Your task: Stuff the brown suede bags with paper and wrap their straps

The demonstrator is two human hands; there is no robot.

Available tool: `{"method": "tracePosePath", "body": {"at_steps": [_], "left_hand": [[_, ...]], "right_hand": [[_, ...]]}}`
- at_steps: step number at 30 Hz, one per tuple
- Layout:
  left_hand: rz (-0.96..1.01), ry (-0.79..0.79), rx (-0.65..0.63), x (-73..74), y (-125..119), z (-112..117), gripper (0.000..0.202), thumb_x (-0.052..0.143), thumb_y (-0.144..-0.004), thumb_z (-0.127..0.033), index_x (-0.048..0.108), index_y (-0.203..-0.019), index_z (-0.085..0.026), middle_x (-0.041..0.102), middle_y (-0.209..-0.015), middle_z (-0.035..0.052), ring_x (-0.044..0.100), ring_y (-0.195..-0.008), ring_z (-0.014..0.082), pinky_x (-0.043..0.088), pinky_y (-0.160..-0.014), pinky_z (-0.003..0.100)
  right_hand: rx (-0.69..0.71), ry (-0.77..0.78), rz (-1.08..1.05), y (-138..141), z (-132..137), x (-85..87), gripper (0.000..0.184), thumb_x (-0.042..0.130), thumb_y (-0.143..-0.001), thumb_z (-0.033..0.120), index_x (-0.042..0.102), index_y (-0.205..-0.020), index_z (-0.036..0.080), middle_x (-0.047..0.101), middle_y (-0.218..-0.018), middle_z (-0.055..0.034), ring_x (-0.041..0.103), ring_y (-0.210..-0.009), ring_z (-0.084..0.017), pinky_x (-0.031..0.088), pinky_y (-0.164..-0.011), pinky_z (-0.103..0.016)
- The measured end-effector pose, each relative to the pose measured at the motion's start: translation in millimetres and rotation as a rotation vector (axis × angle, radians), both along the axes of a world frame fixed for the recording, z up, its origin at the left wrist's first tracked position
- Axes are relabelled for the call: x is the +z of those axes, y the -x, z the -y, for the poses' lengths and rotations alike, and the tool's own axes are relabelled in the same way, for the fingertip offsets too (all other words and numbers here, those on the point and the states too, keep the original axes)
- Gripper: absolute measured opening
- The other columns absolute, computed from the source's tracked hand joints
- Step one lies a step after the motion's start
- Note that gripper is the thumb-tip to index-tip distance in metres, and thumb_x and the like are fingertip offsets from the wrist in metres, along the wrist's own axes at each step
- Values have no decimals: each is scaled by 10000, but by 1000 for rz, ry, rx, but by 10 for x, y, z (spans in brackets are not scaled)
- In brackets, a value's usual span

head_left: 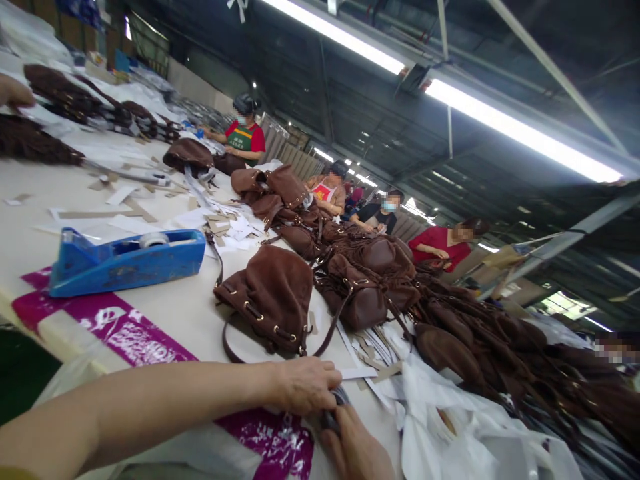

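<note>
My left hand (306,385) reaches across the near table edge, fingers curled round a small dark object (334,408) that I cannot make out. My right hand (356,448) comes up from the bottom edge and pinches the same object from below. Both hands rest on a magenta printed sheet (131,333). Just beyond them lies a brown suede drawstring bag (273,299) with gold eyelets and a thin strap. A white slip of paper (357,373) lies beside my left fingers.
A blue tape dispenser (125,261) stands at the left. More brown bags (370,280) pile along the long table (190,310), with paper scraps (230,227) and white plastic bags (450,427). Several people work on the far side. A hand (15,92) shows at far left.
</note>
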State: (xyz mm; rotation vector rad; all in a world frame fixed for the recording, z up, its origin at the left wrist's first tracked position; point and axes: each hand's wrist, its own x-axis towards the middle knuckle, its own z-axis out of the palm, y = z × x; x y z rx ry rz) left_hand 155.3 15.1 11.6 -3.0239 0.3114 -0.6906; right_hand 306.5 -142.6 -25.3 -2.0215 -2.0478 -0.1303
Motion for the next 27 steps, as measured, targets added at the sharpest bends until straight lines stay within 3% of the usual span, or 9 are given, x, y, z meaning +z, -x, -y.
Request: {"method": "tracePosePath", "body": {"at_steps": [3, 5, 8, 11, 14, 17, 20, 23, 27], "left_hand": [[-57, 68, -37, 76, -66, -99, 146, 741, -746, -286, 628, -738, -194, 601, -900, 48, 517, -860, 207, 425, -681, 297], [-55, 238, -45, 205, -60, -170, 113, 717, -774, -254, 642, -832, -193, 621, -984, 46, 535, -940, 199, 437, -791, 287], [168, 619, 76, 509, 125, -253, 129, 554, -880, -174, 621, -990, -186, 622, -1040, 45, 545, -1003, 169, 416, -902, 274], [409, 863, 274, 774, 459, -283, 213, 401, -942, -198, 612, -948, -168, 619, -931, 36, 561, -903, 161, 432, -850, 272], [444, 874, 310, 851, 713, -230, 243, 374, -924, -171, 617, -925, -167, 621, -910, 41, 564, -867, 161, 440, -825, 270], [396, 762, 207, 819, 765, -77, 372, 411, -796, -47, 602, -1093, -164, 620, -1074, 82, 550, -1003, 185, 419, -915, 294], [381, 803, 275, 766, 702, 151, 312, 431, -721, -29, 639, -916, -157, 632, -911, 60, 562, -862, 173, 433, -790, 262], [225, 1168, 390, 580, 613, 388, 211, 450, -831, -189, 590, -676, -161, 562, -632, 3, 508, -608, 131, 371, -572, 225], [100, 1811, 167, 87, 481, 619, 519, 522, -783, -657, 605, -713, -150, 543, -596, 5, 464, -504, 115, 316, -469, 214]], "right_hand": [[19, 105, -170, 58, -169, 338, 227, 501, -802, 187, 629, -981, 239, 710, -985, -56, 669, -880, -219, 491, -690, -265], [24, 224, -398, 10, -248, 605, 129, 519, -823, 299, 603, -789, 208, 662, -739, -20, 626, -705, -179, 451, -610, -247], [-58, 434, -861, -88, -280, 938, 388, 534, -816, 564, 499, -685, 200, 378, -482, 86, 352, -389, -74, 251, -387, -193], [-114, 498, -1195, -97, -241, 1123, 459, 622, -763, 634, 513, -733, 189, 294, -475, 122, 167, -348, -27, 112, -349, -189], [-113, 477, -1375, -2, -213, 1192, 440, 718, -722, 584, 559, -760, 176, 334, -517, 111, 105, -357, -4, 69, -348, -182], [-112, 465, -1468, 112, -228, 1230, 462, 770, -654, 595, 587, -776, 188, 311, -504, 118, 62, -344, 7, 37, -335, -172], [-96, 442, -1472, 192, -254, 1253, 490, 767, -619, 636, 593, -766, 202, 276, -467, 129, 46, -326, 3, 41, -321, -169], [-20, 388, -1431, 265, -250, 1158, 477, 709, -674, 655, 605, -750, 197, 300, -451, 113, 170, -327, -25, 167, -341, -168], [49, 196, -1255, 450, -195, 764, 501, 633, -732, 668, 627, -744, 167, 509, -583, 24, 447, -516, -96, 357, -502, -207]]}}
